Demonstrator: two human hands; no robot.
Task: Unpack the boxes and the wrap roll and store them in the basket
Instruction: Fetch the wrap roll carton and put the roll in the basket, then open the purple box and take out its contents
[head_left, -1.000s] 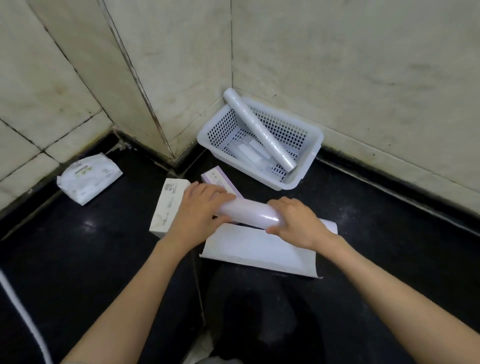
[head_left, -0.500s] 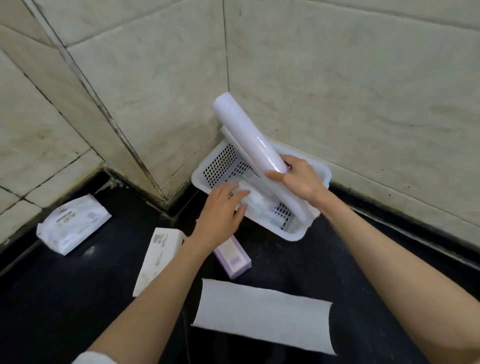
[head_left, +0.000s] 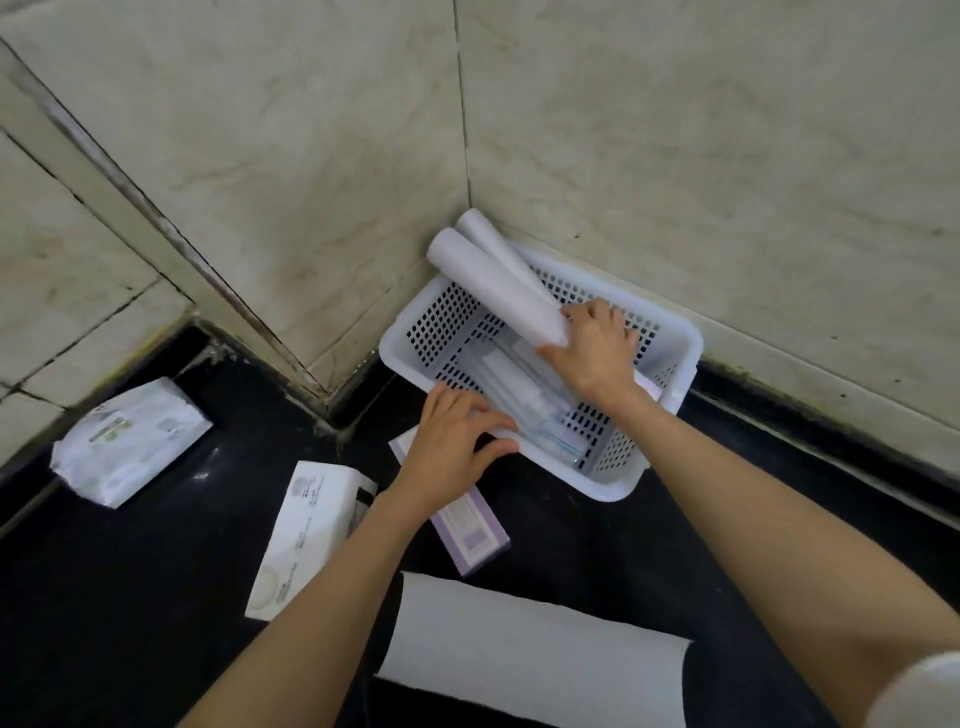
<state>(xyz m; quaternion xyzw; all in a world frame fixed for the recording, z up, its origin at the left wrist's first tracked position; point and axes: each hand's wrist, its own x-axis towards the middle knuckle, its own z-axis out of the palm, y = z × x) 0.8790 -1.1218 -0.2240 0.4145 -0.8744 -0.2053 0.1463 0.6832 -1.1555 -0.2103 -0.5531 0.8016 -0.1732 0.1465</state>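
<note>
Right hand (head_left: 592, 353) grips the light, slippery wrap roll (head_left: 493, 286) near its end; left hand (head_left: 457, 441), open, steadies the basket (head_left: 670, 353).

"Can any print be read?" the first asks.

"None," the second answers. "The white box (head_left: 306, 540) on the floor carries dark lines of small print and a round emblem, too blurred to read. The purple box (head_left: 470, 535) has a pale label panel, its characters illegible."

"And the soft white packet (head_left: 130, 441) by the wall?"

"Greenish and grey markings, no letters to make out. The paper sheet (head_left: 524, 660) looks blank."
</note>
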